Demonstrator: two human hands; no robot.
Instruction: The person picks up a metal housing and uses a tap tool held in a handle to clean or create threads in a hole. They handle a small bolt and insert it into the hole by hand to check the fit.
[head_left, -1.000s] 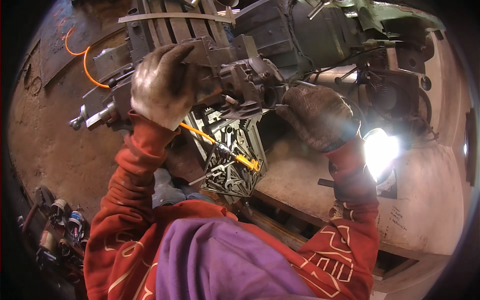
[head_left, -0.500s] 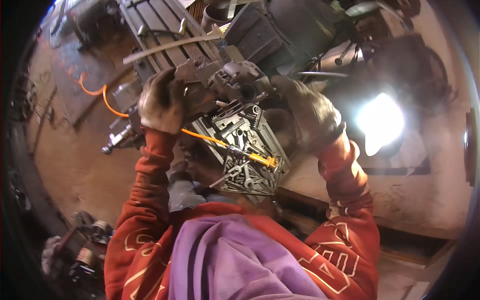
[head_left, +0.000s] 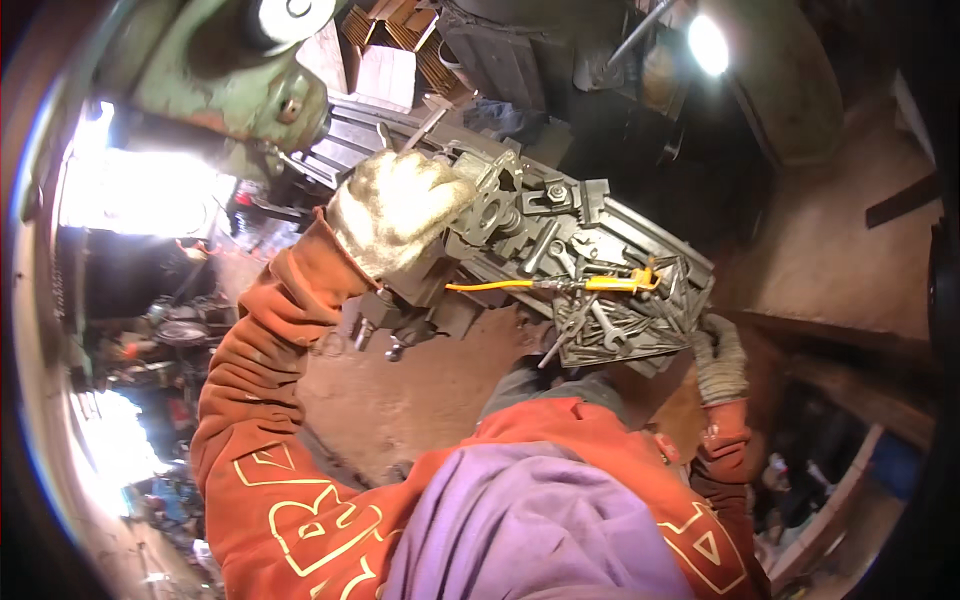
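Observation:
My left hand (head_left: 395, 210), in a pale work glove, has its fingers bent over the left side of a grey metal casting (head_left: 490, 205) with round openings. The casting stands on a long slotted machine table (head_left: 640, 225). My right hand (head_left: 718, 352), also gloved, is low at the table's right end, fingers curled; what they grip is hidden. Between the hands lies a metal tray (head_left: 625, 358) full of wrenches and bolts. A yellow-orange air blow gun (head_left: 620, 283) rests across it, its orange hose (head_left: 490, 286) running left under the casting.
A clamp block with a nut (head_left: 557, 195) sits on the table right of the casting. The green machine head (head_left: 225, 110) hangs at upper left. A bright lamp (head_left: 708, 45) shines at upper right. Cardboard (head_left: 385, 75) lies behind the table.
My view has swung round. My right hand has left the casting's right side and dropped to the table's right end. My left hand stays at the casting.

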